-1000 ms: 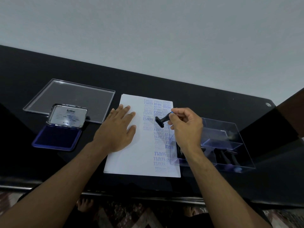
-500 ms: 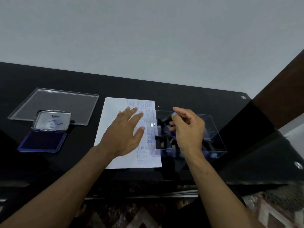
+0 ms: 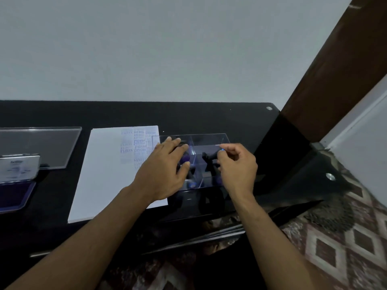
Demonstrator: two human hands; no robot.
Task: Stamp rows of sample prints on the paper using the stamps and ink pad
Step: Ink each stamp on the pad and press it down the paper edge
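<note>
The right hand (image 3: pixel 236 164) pinches a black stamp (image 3: pixel 210 159) over the clear stamp box (image 3: pixel 209 139) – handle slanting toward it. The left hand (image 3: pixel 165 166), fingers loosely spread, reaches into the box's left compartment. The printed paper (image 3: pixel 104 164) lies left of both, on the counter (image 3: pixel 230 120).

Both hands were over the clear stamp box (image 3: pixel 209 139) on the black table (image 3: pixel 240 118). Right hand (image 3: pixel 237 166) pinched a black stamp (image 3: pixel 209 159) above a compartment. Left hand (image 3: pixel 162 170) rested flat on the box's left edge, beside the printed paper (image 3: pixel 104 164). Ink pad (image 3: pixel 14 185) lay open at far left.
</note>
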